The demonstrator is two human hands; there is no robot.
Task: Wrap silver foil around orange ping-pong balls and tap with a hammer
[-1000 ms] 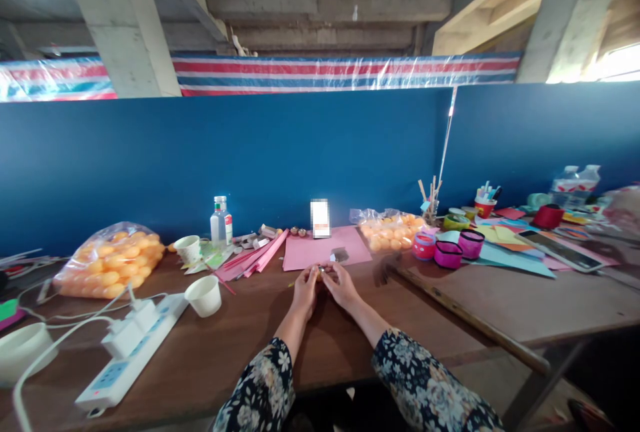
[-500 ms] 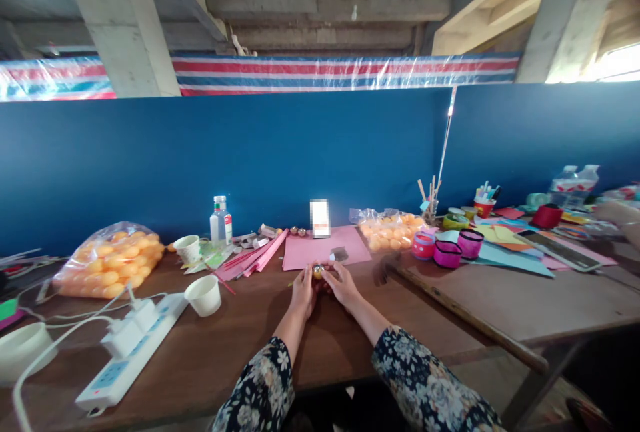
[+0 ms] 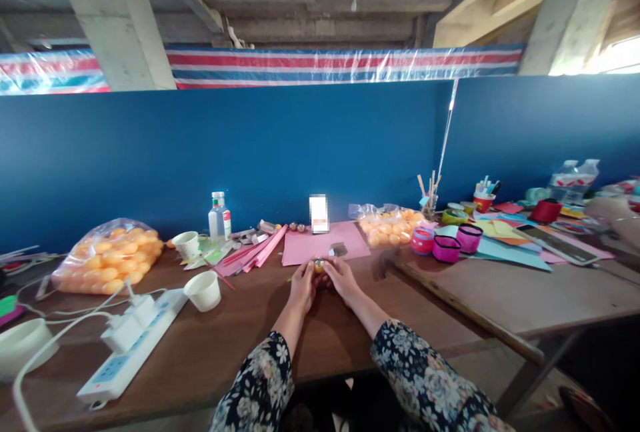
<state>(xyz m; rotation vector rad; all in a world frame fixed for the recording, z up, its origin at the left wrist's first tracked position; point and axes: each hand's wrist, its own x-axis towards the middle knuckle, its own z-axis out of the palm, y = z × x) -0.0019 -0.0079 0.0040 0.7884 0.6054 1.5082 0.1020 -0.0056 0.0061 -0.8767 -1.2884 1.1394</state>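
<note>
The person's two bare hands meet over the middle of the bench (image 3: 340, 355), on the near side of a pink sheet (image 3: 303, 249). Left grip (image 3: 303, 285): closed on a small, shiny, gold-coloured ball (image 3: 319, 264), fingertips at its left side. Right grip (image 3: 343, 280): closed on the same ball from the right, so the ball sits between both sets of fingertips. Whether the ball touches the bench cannot be told. Two small dark, shiny balls (image 3: 301, 227) lie near the sheet's far left corner. Clear bag of orange balls (image 3: 391, 227): just beside the sheet, right. Long wooden handle (image 3: 465, 307): lying aslant, right of the hands. White cup (image 3: 203, 293): upright, to the left, near a power strip (image 3: 117, 373).
</note>
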